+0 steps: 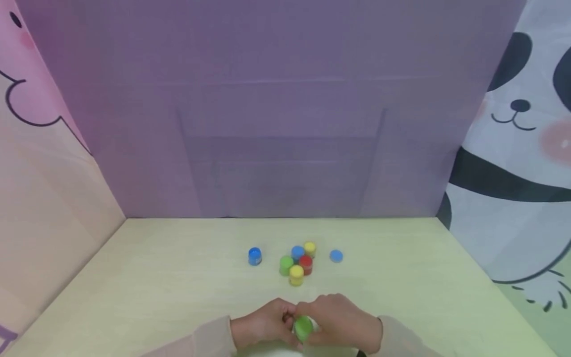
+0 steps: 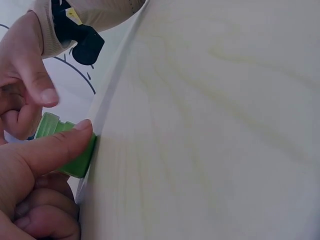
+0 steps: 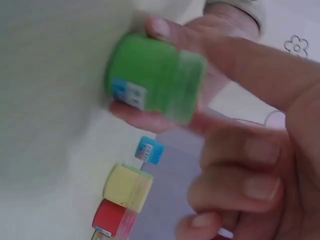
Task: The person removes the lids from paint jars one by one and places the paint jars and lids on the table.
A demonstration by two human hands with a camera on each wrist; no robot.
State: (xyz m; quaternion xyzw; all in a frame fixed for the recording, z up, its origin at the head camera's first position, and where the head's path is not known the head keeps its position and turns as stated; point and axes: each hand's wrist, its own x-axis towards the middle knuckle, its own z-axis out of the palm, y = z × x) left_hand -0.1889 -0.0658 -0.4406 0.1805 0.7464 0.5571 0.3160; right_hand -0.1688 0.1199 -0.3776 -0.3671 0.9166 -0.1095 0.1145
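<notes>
A small green jar (image 3: 142, 70) with a lid (image 3: 189, 87) lies close over the near part of the table, its lid facing me in the head view. My left hand (image 1: 265, 322) holds the jar's body between thumb and fingers. Curled round the lid are the thumb and forefinger of my right hand (image 1: 341, 320); its other fingers (image 3: 235, 195) bend in below. In the left wrist view the right thumb tip (image 2: 49, 96) shows right at the lid's rim.
Beyond my hands, a cluster holds a green jar (image 1: 286, 266), a blue jar (image 1: 297, 253), a red jar (image 1: 306, 265) and two yellow ones (image 1: 296, 275). An uncovered blue jar (image 1: 255, 257) stands left; a loose blue lid (image 1: 336, 256) lies right.
</notes>
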